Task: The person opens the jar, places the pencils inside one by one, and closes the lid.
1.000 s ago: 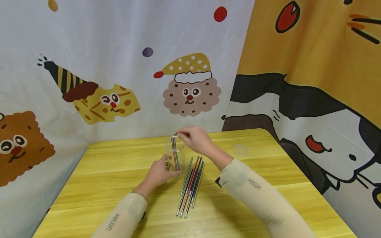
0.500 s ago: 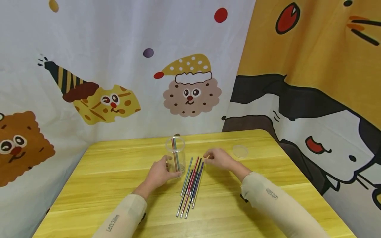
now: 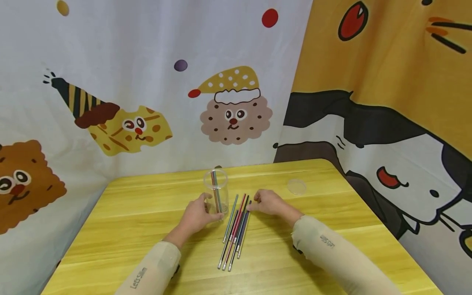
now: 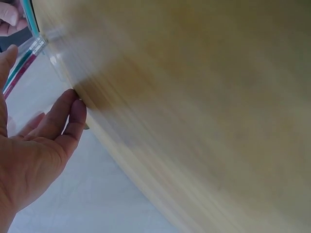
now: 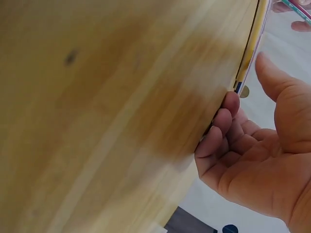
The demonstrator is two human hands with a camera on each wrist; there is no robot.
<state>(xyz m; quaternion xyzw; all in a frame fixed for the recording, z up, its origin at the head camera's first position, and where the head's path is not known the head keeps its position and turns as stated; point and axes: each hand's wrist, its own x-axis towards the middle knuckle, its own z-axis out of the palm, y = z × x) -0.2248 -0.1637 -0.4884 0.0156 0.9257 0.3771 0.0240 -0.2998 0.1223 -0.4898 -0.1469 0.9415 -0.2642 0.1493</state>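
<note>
Your cream cloth sleeves point(image 3: 333, 250) reach past slim, glossy loose pencils point(image 3: 236, 231). Your left hand point(image 3: 193, 215) is wrapped round a smooth, clear round cup point(image 3: 224, 194), upright with leaning pencils point(image 3: 216, 190) inside; your right hand point(image 3: 271, 202), thumb apart from bent fingers, is at the loose ones' far tips. Beyond: a flat, clear round lid point(image 3: 297, 187) on the wood-grained yellow table point(image 3: 147, 221), then a cartoon-printed curtain point(image 3: 147, 41).

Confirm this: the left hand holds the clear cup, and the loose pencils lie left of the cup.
The side is wrong: the loose pencils lie right of the cup, as the head view shows. The left hand does hold it.
</note>
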